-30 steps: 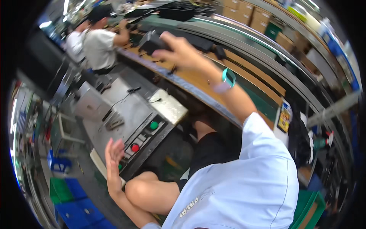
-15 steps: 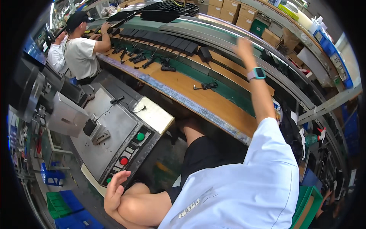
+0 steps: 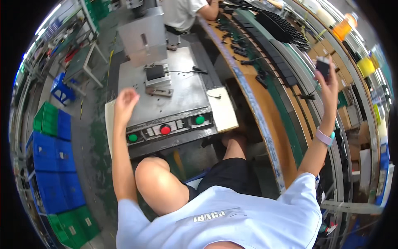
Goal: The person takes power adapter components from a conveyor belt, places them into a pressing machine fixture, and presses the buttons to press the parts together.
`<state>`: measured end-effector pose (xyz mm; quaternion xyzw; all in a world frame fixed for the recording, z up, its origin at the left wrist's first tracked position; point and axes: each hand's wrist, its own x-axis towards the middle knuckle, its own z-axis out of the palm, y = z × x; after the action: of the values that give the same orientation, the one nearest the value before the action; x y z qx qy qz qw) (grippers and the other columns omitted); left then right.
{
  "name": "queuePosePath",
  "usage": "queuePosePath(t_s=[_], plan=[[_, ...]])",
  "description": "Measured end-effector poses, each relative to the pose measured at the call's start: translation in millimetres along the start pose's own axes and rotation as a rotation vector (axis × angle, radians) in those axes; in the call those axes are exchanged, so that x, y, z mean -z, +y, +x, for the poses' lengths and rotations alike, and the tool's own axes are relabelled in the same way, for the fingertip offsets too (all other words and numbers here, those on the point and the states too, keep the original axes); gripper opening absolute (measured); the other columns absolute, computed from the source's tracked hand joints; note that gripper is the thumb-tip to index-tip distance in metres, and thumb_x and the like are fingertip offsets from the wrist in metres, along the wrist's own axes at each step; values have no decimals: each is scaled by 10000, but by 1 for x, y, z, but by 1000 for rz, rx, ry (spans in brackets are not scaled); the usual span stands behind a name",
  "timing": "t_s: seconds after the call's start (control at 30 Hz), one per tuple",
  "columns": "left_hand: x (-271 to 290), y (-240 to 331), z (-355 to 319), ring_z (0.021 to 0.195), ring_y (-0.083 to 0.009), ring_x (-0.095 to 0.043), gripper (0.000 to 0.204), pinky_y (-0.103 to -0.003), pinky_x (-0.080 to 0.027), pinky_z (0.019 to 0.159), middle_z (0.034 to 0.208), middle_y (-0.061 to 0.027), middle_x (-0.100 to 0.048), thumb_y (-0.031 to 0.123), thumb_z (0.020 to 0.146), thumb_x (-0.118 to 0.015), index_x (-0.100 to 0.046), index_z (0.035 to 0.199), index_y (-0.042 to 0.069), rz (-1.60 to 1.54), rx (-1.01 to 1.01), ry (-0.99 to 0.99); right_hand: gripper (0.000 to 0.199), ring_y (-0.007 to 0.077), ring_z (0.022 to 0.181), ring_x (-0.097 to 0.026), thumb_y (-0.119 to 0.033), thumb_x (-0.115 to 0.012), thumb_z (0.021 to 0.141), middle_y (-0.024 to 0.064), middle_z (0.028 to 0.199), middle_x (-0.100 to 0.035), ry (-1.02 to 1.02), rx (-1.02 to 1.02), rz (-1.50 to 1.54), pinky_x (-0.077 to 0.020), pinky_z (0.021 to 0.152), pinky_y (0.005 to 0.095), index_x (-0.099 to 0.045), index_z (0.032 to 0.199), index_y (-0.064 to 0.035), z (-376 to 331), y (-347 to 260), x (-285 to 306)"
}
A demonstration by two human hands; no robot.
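My right hand (image 3: 330,85), raised at the right over the conveyor, grips a small black power adapter (image 3: 323,69). A black cable (image 3: 307,96) shows just below it; whether it belongs to this adapter I cannot tell. My left hand (image 3: 125,103) hangs over the front left of a metal bench machine (image 3: 182,97), its fingers loosely curled and nothing visible in them. On the machine's fixture (image 3: 159,91) sits another black adapter (image 3: 155,72), its cable running right to a plug (image 3: 200,70). The front panel carries a red button (image 3: 165,129) between two green buttons (image 3: 200,119).
A row of black adapters (image 3: 273,58) lines the conveyor, with cables (image 3: 244,54) on the wooden ledge (image 3: 273,112). A clear guard (image 3: 143,37) stands at the machine's back. A co-worker's arm (image 3: 209,10) rests beyond. Blue and green crates (image 3: 54,153) stand left.
My view has turned left toward the machine. My right hand, outstretched over the conveyor before, now holds an adapter. The left has risen from beside my knee to over the machine's edge.
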<state>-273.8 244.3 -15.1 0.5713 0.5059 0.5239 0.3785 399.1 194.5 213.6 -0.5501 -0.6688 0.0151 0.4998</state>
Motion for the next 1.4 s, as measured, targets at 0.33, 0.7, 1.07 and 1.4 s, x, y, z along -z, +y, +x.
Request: queuePosePath(t_s=[0.33,0.7,1.07,1.4], plan=[[-31,15,79,1203,-253,-628,898,-394,-458,1082,1291,-150,-653,120,805,-845,-332,1538,50,-318,-162,-200,618,197,1116,-588,-120,-753,915,100,1214,-599,-471,186,287,-497,919,308,-516,1481,-50,3,-42,-246],[52,79,-155,1159,-236,-547,736,-429,-551,951,1353,-130,-443,315,993,-685,-287,1610,260,-1545,-26,103,555,368,1265,-532,-287,-650,988,179,1383,-561,-632,680,-32,-436,1050,456,-506,1515,-195,-29,-111,-473],[1,-6,-172,1184,-334,-624,512,-405,-463,1041,1229,-136,-646,25,788,-758,-550,1256,23,354,24,180,1276,424,1538,-234,-454,-896,683,207,1687,-183,-1252,493,-584,-296,1186,609,-110,1662,-228,-95,-138,-330],[-64,149,-67,1152,-177,-570,559,-288,-454,986,1360,-127,-541,268,1008,-629,-396,1484,92,-90,-166,-268,662,245,1105,-623,-342,-745,947,175,1261,-595,-871,46,1085,-509,962,387,-430,1438,-28,-152,-206,-348]])
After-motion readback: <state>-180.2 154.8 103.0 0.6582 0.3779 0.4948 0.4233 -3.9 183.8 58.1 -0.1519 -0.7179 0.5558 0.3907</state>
